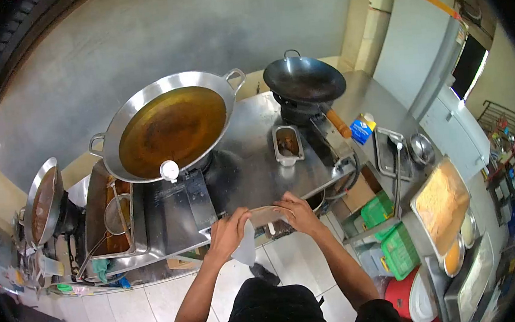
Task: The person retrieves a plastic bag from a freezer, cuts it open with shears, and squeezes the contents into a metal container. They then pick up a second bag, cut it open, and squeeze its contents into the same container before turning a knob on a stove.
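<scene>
My left hand [231,231] and my right hand [300,215] are in front of the steel counter's front edge. Between them is a thin, flat, brownish piece [265,215], with the fingers of each hand closed on one end. A translucent white sheet or bag [245,247] hangs beside my left hand. Beyond my hands stands a large steel wok [106,150] of brown-yellow oil [173,131], with a round white item [169,170] at its near rim. A small steel container [287,144] with dark contents sits on the counter.
A dark wok [304,80] with a wooden handle [337,123] rests on a burner at the back. At left, a deep tray [98,225] holds a strainer [116,215]. On the right are a breading tray [442,207], green baskets [399,251] and a red bucket [404,295].
</scene>
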`<state>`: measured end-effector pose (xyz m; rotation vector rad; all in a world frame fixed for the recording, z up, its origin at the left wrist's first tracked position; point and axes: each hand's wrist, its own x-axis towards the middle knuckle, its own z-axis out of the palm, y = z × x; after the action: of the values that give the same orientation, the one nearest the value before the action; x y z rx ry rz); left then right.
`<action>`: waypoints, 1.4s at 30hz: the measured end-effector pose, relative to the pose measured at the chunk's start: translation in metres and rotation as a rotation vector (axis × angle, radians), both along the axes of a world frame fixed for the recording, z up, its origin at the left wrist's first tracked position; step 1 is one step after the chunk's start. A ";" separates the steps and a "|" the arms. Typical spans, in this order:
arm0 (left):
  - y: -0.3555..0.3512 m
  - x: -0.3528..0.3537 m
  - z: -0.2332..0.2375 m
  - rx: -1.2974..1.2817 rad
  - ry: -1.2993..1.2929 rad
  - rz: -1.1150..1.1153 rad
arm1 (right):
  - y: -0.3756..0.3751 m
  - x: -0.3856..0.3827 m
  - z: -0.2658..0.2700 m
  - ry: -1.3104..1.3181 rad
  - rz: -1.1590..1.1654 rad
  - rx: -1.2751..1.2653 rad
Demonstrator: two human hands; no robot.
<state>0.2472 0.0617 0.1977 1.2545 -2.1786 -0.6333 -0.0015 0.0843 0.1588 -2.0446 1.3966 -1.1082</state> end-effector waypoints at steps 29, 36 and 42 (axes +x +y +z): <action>-0.051 -0.056 -0.226 -0.104 -0.106 0.063 | -0.142 -0.006 -0.185 0.894 0.713 -0.151; -0.069 -0.058 -0.193 0.329 -0.133 0.141 | -0.194 0.006 -0.152 0.901 1.070 0.208; -0.106 -0.031 -0.215 0.525 0.087 -0.095 | -0.201 0.013 -0.090 0.882 1.017 0.478</action>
<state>0.2159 -0.0444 -0.0173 1.3421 -2.0771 -1.3371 0.0120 -0.1165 0.0685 -2.3990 0.5560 0.5453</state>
